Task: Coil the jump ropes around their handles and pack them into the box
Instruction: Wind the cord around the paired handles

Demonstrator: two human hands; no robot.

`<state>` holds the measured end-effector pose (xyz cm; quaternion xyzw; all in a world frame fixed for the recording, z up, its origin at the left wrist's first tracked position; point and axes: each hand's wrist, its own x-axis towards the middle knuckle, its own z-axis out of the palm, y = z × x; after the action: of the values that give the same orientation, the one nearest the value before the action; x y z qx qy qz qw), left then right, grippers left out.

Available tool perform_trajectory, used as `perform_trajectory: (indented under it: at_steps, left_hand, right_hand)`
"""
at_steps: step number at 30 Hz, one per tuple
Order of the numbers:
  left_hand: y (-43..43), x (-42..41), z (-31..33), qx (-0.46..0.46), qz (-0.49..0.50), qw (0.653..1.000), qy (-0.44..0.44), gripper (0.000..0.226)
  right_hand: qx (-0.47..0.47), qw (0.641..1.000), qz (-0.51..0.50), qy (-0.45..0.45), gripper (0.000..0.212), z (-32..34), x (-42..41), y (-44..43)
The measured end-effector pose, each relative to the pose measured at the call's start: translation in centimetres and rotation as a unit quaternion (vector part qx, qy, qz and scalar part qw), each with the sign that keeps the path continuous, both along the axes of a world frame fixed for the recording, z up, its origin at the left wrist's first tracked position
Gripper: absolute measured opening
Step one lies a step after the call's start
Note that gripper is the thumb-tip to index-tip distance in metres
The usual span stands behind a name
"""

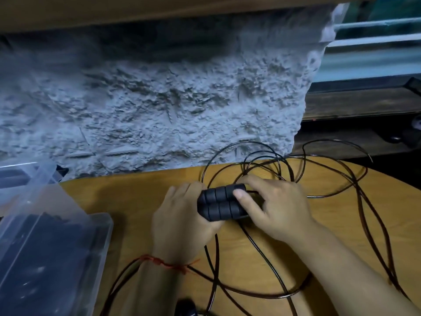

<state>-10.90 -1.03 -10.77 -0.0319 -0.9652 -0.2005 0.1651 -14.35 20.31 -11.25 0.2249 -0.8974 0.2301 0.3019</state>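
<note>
Both forearms (341,265) are bare as far as the view shows. The left hand (180,215) has a thin red thread (168,264) tied round its wrist, twisted and knotted, with a frayed end sticking out sideways. The right hand (273,206) has a thumbnail trimmed short

Black handles (222,202); tan table (330,224)

The table (127,201) across the lower frame is smooth yellow-brown wood with a faint grain and a dull sheen. At its centre the handles (222,205) are matt black and ribbed, like foam or rubber. The thin rope (215,265) looks plastic-coated, dark and glossy. The box (98,247) at lower left is clear, shiny plastic. The wall (170,106) behind is rough, pitted grey plaster. The plank (136,10) along the top edge is plain wood. The red thread (168,264) at lower centre is twisted fibre.
</note>
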Motion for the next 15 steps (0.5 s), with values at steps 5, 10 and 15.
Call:
perform_trajectory:
  at_steps: [5, 10, 15]
  left_hand:
    - [0.0, -0.1, -0.6, -0.020, 0.014, 0.999, 0.030, 0.048]
    - [-0.2, -0.6, -1.0, -0.033, -0.014, 0.998, 0.055, 0.043]
    - [-0.4, -0.7, -1.3, -0.036, -0.018, 0.999, 0.025, 0.026]
  right_hand:
    - [0.020, 1.000, -0.017, -0.006, 0.057, -0.4, -0.4, 0.7]
    - [-0.017, 0.998, 0.000, -0.060, 0.045, -0.8, -0.5, 0.7]
    - [-0.040, 0.987, 0.053, -0.145, 0.048, -0.4, -0.2, 0.8]
